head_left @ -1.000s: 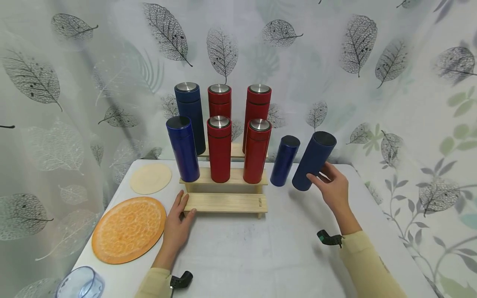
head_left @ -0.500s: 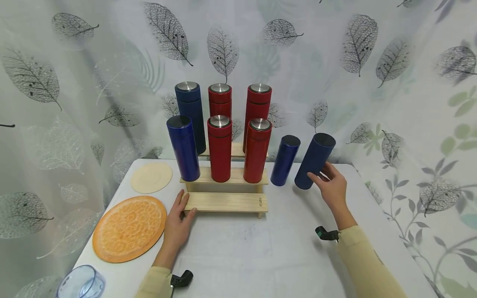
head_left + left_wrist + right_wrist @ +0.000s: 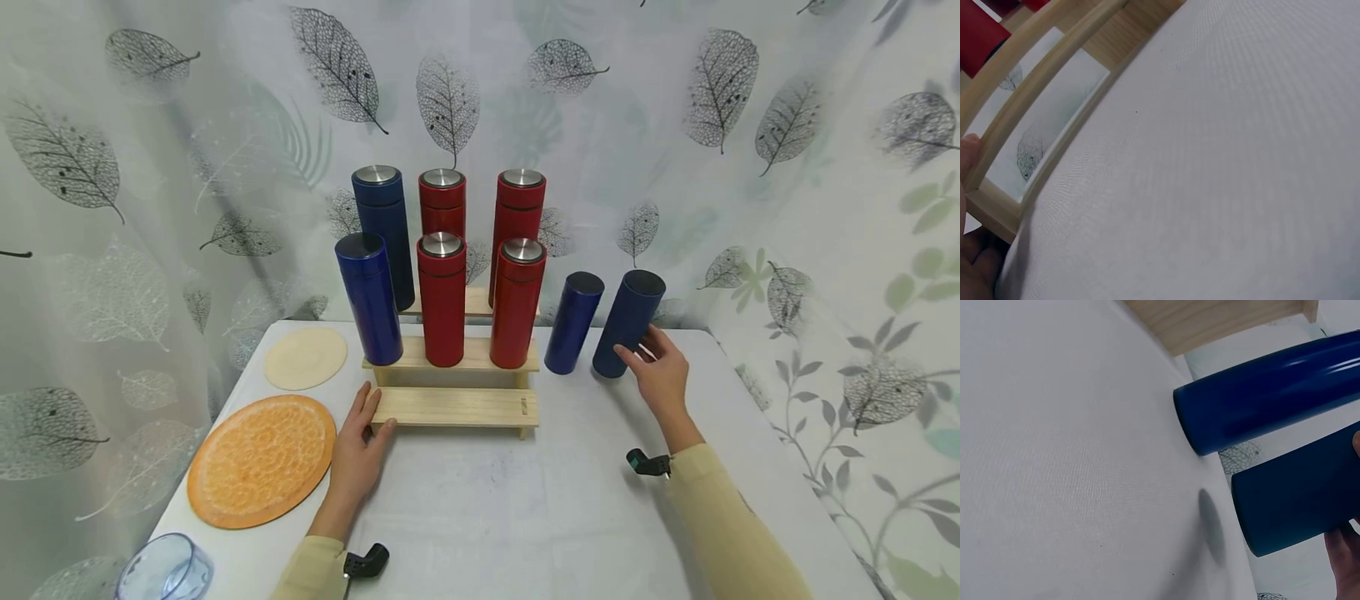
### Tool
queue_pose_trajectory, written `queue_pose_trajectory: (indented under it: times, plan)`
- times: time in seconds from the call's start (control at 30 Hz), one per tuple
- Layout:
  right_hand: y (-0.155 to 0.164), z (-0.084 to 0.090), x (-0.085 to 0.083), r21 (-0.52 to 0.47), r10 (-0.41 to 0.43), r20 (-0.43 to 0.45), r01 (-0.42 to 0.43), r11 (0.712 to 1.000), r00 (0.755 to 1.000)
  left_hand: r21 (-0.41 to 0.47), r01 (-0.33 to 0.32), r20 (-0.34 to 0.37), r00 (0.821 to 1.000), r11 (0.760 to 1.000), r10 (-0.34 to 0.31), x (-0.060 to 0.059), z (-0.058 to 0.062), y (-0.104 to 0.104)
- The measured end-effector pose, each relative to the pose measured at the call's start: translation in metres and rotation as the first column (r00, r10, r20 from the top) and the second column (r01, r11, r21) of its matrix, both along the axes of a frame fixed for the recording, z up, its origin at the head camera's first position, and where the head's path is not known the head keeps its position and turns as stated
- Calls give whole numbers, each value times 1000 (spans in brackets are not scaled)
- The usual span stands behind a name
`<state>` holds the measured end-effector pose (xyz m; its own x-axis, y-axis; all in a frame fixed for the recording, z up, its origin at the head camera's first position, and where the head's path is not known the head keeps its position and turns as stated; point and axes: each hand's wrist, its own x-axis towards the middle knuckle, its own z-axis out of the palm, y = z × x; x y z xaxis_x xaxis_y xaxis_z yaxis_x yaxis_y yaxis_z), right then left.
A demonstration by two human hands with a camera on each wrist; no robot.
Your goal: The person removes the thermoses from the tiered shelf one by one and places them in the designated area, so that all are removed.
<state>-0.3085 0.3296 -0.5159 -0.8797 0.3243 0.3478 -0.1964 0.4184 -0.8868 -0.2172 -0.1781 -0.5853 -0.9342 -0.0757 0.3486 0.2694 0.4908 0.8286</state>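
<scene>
head view, right hand: the right hand [image 3: 662, 372] pinches the dark blue bottle [image 3: 627, 322] low on its side, between thumb and fingers.
head view, dark blue bottle: it is to the right of the wooden stand [image 3: 450, 408], just beside the shiny blue bottle [image 3: 573, 325]. if it swings left, it could bump that one and knock it down.
head view, left hand: the left hand [image 3: 358, 450] grips the near left corner of the wooden stand. a hard tug could shake the stand and tip the front red bottles [image 3: 442, 304].
head view, left blue bottle: the left blue bottle [image 3: 371, 300] stands near the end of its step, so a jolt could send it off.
head view, edges: the back edge of the tabletop [image 3: 495, 508] is near the dark blue bottle. the glass [image 3: 167, 568] is by the left edge, where a sleeve could catch it.
head view, room: the tabletop stretches wide in front of the stand, between both arms.
left wrist view, stand corner: thumb and fingers sit around the wood. the cloth under it could slide.
right wrist view, bottle bottom: it is up off the tabletop, with its shadow [image 3: 1211, 528] apart. if the fingers slip, it could drop.
right wrist view, gap: only a thin gap parts the two bottles, so going sideways looks tight.
</scene>
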Motion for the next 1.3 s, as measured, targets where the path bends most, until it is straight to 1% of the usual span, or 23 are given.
queue_pose_trajectory:
  times: [0.1,0.3,0.53,0.83,1.0,1.3]
  plan:
    - [-1,-2,-4,-18,0,-3,0,1000,1000,-7,-1,5,1000,1000,2,-1,-1,0]
    - [-2,-6,-11,-32,-7,-21,6,999,1000,-15,-3,-6,1000,1000,2,-2,0,-1]
    - [-3,-11,-19,-27,-17,-4,17,999,1000,-13,-4,4,1000,1000,4,-2,-1,0]
    - [-2,-17,-21,-28,-28,10,28,999,1000,-11,1,3,1000,1000,-1,-1,-1,2]
    - [-2,-20,-22,-26,-14,4,14,1000,1000,1,3,-3,1000,1000,-3,-1,0,2]
    - [-1,-24,-25,-3,-24,27,24,1000,999,5,6,19,1000,1000,-6,-2,1,1]
